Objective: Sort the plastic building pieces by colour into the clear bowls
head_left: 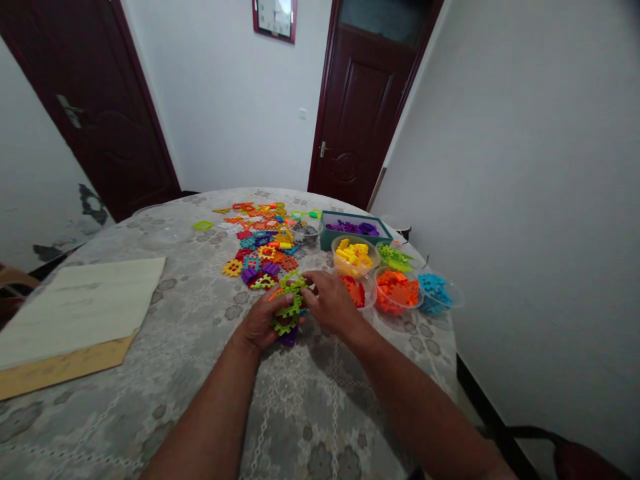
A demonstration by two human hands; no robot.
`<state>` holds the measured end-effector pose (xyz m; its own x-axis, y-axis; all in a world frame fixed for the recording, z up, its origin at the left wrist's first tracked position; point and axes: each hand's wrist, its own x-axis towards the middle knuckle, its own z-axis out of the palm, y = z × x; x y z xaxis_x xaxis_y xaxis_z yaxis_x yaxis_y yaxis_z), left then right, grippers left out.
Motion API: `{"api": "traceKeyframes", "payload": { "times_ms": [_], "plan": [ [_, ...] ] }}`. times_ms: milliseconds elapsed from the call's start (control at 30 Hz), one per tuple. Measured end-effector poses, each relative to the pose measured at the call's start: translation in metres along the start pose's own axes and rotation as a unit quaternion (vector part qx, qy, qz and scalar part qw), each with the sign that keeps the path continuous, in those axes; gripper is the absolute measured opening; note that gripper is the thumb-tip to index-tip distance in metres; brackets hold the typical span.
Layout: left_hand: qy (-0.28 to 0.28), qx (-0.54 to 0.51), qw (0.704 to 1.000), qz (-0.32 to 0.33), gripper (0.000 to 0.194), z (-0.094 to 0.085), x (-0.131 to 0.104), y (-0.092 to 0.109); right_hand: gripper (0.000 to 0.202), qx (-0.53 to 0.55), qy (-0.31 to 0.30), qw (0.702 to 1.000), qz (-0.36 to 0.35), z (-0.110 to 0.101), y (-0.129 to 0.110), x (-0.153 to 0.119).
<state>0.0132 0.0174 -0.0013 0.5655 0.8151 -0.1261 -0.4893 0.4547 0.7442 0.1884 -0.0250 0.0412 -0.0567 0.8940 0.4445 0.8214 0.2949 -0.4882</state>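
**Left hand (pixel 260 319) and right hand (pixel 333 301) together at green notched pieces (pixel 289 301)**

The left hand is clamped around the green pieces, its thumb across them. The right hand's fingertips are at their far, right-hand edge; whether they pinch or only touch cannot be told. The green pieces are held above a patterned tablecloth (pixel 120 407), nearer the wearer than the teal box (pixel 327 240) and to its left.

To handle them well, the left hand should probably stay firm but light, so the thin lattice does not bend, while the right fingertips line up notches before pressing squarely.

The group's long axis runs away from the wearer, its far end leaning slightly right, roughly toward the teal box. Which face is the front cannot be told. A purple piece (pixel 289 336) shows at the near end.

Outward, a mixed heap of colourful pieces (pixel 267 253) spreads left of the teal box. Just in front of it is a clear tub of yellow pieces (pixel 354 255); nearer the wearer are tubs of red pieces (pixel 353 291) and orange pieces (pixel 399 291). Pale sheets (pixel 90 300) lie far to its left.
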Motion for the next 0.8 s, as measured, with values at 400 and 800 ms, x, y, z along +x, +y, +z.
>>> {"api": "traceKeyframes", "payload": {
  "times_ms": [400, 800],
  "plan": [
    [-0.003, 0.011, 1.0, -0.009, 0.055, -0.002, 0.001, -0.001, 0.017, -0.107, 0.028, 0.994, 0.003, 0.004, -0.005, -0.005],
    [0.011, -0.008, 0.999, -0.033, 0.043, 0.001, -0.001, 0.003, 0.028, -0.096, 0.067, 0.993, -0.015, -0.015, 0.001, -0.013]
  ]
}}
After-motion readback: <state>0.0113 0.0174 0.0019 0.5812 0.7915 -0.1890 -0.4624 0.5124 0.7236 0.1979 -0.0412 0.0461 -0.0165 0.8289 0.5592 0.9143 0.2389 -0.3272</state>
